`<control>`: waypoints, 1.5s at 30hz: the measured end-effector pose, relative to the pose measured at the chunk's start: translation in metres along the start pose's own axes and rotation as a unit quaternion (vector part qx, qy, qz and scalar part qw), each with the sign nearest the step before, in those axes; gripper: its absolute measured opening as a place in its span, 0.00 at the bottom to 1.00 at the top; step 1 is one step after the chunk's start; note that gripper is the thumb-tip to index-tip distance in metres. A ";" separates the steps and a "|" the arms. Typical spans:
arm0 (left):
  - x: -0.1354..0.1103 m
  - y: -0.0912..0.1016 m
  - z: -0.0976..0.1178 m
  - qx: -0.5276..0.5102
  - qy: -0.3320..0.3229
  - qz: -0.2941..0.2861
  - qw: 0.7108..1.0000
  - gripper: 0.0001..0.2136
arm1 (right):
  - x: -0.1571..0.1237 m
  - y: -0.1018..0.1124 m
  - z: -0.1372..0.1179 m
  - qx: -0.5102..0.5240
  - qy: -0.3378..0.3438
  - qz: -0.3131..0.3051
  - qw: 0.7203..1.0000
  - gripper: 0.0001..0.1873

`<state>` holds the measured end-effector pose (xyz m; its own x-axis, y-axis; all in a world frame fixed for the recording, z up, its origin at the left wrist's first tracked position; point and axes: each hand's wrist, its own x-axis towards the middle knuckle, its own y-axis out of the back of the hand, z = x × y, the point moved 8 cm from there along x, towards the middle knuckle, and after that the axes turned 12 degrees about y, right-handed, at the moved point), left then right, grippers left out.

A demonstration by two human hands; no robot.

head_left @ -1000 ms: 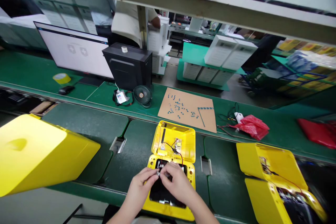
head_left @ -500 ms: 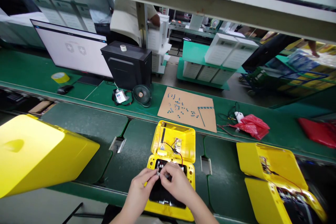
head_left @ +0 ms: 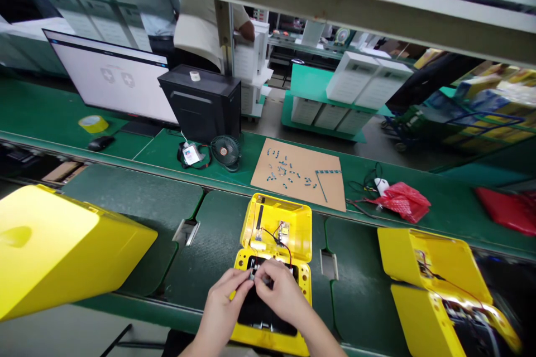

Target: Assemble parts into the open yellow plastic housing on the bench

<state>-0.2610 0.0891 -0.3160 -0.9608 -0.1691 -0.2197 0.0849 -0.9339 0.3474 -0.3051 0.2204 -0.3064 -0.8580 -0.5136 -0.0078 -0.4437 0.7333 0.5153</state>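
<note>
While the bare left hand point(head_left: 224, 298) and bare right hand point(head_left: 282, 294) bend close together over an open, glossy yellow plastic case point(head_left: 272, 343), both grips stand narrow, thumbs and fingers pinched on a small silvery part point(head_left: 252, 274); it is too small and too hidden to say more of its form. That part sits just above a flat black panel point(head_left: 262, 315) set in the case's lower half, near the hinge side. The step in hand looks like fine fitting or connecting at this spot, and the next move seems to call for a steady fingertip hold rather than any tool. Above the hands, the case's hollow upper half point(head_left: 276, 217) lies open, carrying a small circuit board point(head_left: 285, 229) and thin red and black wires point(head_left: 274, 236). The case rests on a dark green textured bench mat point(head_left: 218, 251).

To the right lies a second open yellow case point(head_left: 431, 259), and to the left a large, smooth yellow case point(head_left: 54, 245). Farther on, a brown cardboard sheet point(head_left: 298, 173) carries scattered small blue-grey parts point(head_left: 285, 170), with a crumpled red plastic bag point(head_left: 404, 202) beside it. Beyond stand a round black desk fan point(head_left: 225, 152), a black computer tower point(head_left: 200, 103) and a white-screened monitor point(head_left: 111, 78). A co-worker point(head_left: 205, 28) stands farther back, beside stacked white boxes point(head_left: 349, 78) on a teal cart.
</note>
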 end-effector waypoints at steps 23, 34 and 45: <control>0.001 -0.010 -0.007 0.034 0.053 -0.077 0.995 0.14 | -0.002 -0.007 0.008 0.085 -0.027 -0.017 0.996 0.06; -0.001 -0.015 -0.009 0.028 0.053 -0.093 0.994 0.13 | -0.006 -0.018 0.023 0.122 -0.041 -0.025 0.991 0.06; -0.016 -0.022 -0.044 -0.034 0.083 -0.192 0.977 0.23 | -0.011 -0.001 0.015 -0.065 -0.035 -0.022 0.997 0.09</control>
<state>-0.2355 0.0982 -0.3605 -0.8696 0.1540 -0.4691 -0.2500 -0.9567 0.1493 -0.2992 0.2321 -0.3193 -0.8565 -0.5083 -0.0891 -0.4473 0.6452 0.6194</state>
